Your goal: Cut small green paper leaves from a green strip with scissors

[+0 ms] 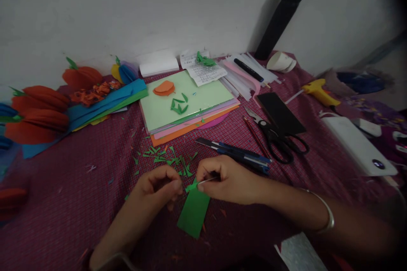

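My right hand (pixel 227 180) is closed in a pinch on a thin white strip (pixel 208 180), seen nearly edge-on. Just left of it, my left hand (pixel 162 186) has its thumb and fingertips pressed together; whatever they hold, if anything, is hidden. A green paper rectangle (pixel 193 216) lies below and between the hands, with a small green piece (pixel 190 187) at its upper end near my right fingertips. Behind the hands, green paper scraps (pixel 173 159) are scattered over the cloth.
A paper stack (pixel 190 110) carries green leaf cutouts (pixel 179 106) and orange shapes (pixel 164 88). Utility knives (pixel 235 152), scissors (pixel 280 139), a pencil (pixel 257 137) and a phone (pixel 280 112) lie to the right, a yellow glue gun (pixel 321 92) beyond. Paper pumpkins (pixel 40 114) stand left.
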Tool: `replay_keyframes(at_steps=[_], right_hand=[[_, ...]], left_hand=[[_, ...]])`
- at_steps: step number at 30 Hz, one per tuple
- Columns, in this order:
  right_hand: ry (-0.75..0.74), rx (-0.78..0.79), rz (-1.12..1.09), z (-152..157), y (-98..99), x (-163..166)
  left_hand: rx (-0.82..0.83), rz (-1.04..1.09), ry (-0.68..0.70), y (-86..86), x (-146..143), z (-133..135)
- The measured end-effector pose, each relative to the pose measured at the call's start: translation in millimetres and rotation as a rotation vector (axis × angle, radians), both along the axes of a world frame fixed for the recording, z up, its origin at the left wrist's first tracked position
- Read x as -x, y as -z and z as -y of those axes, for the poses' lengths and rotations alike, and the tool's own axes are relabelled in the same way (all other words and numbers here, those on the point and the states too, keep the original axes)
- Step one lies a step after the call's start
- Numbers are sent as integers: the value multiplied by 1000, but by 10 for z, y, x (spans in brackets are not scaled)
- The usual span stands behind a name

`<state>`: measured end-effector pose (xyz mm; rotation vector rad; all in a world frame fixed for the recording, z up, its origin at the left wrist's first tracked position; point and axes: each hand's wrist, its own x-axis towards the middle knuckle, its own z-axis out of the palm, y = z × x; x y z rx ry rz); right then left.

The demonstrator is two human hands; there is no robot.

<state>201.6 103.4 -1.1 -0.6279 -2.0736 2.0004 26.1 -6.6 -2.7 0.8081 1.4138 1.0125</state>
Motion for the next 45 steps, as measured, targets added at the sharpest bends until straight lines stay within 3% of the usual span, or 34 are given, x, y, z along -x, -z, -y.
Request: replay_keyframes(at_steps=[5, 9, 15, 19, 24, 33, 39, 45], right_hand=[[-9, -34, -22, 50, 17, 9], [-15, -59, -25, 78, 26, 16], [15, -80, 0, 39, 13, 16], [14, -100, -8, 52, 32, 24], [5, -109, -20, 69, 46, 22], [72, -162, 13, -8, 0, 7], [30, -158, -11, 43, 38, 12], [38, -146, -15, 51, 39, 16]], left_hand=[[-60, 160, -11, 10, -127, -26], [-72, 140, -38, -12, -210, -37], [-176, 117, -92, -29, -81, 10], [-145, 138, -75, -10, -99, 12], [-10, 32, -57, 2, -211, -31], [-89, -89, -235, -119, 59, 25], [-72, 11, -93, -6, -172, -24], [-139, 42, -111, -24, -184, -23]])
